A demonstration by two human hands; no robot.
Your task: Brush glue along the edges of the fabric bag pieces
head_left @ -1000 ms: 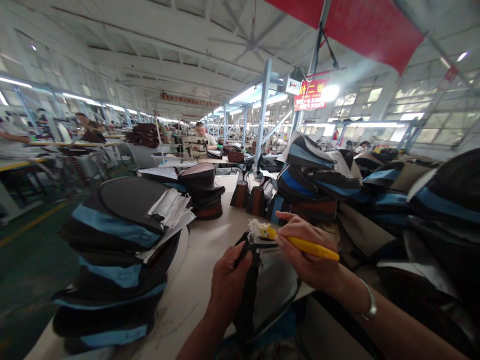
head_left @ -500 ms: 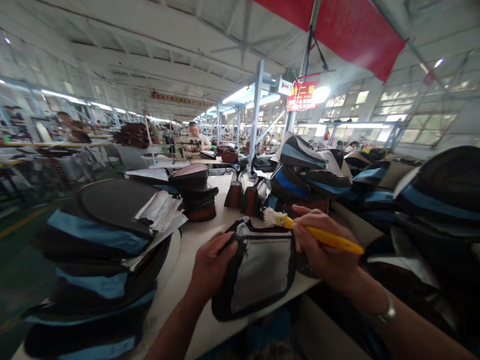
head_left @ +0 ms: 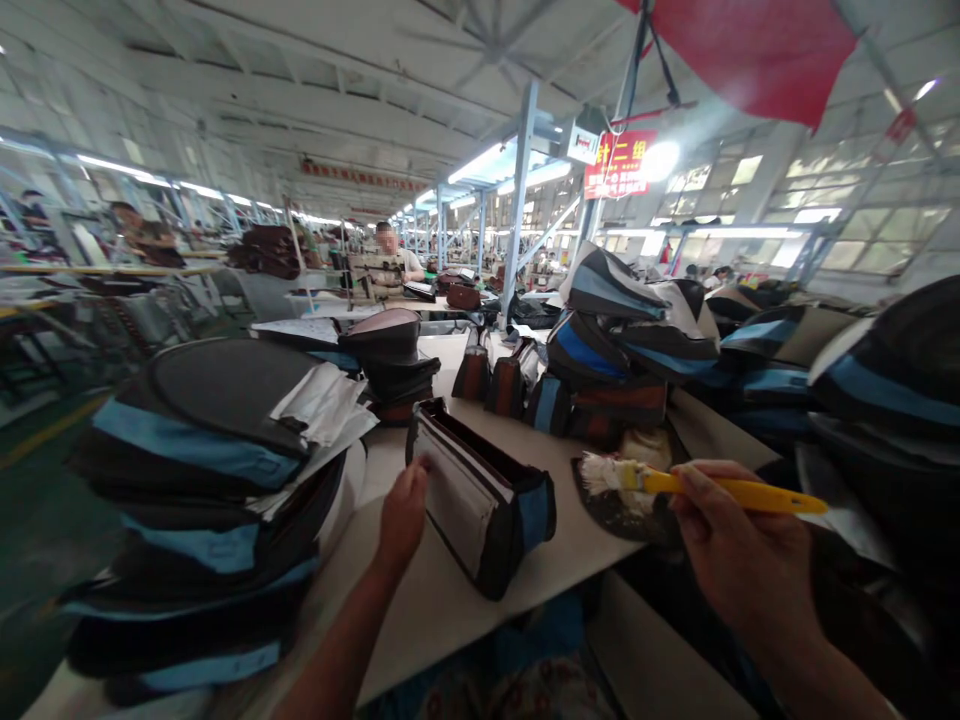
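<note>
Brush (head_left: pixel 661 482) moved rightward, pinched in right grip (head_left: pixel 742 550); left grip (head_left: pixel 403 515) touches case (head_left: pixel 463 490).

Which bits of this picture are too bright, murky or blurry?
Head view: a lamp glares beside the red sign; also in the head view, the ceiling fan looks smeared, the lower right sinks into shadow, yet the yellow brush stands out.

"What's the brush (head_left: pixel 654 482) made of?"
"Smooth, plastic-looking handle (head_left: pixel 772 496); rough, clotted bristles (head_left: pixel 600 474)."
"And the open bag (head_left: pixel 504 555)?"
"Matt dark cloth, smooth grey panel (head_left: pixel 459 492). The tabletop (head_left: pixel 420 630) looks smooth too."
</note>
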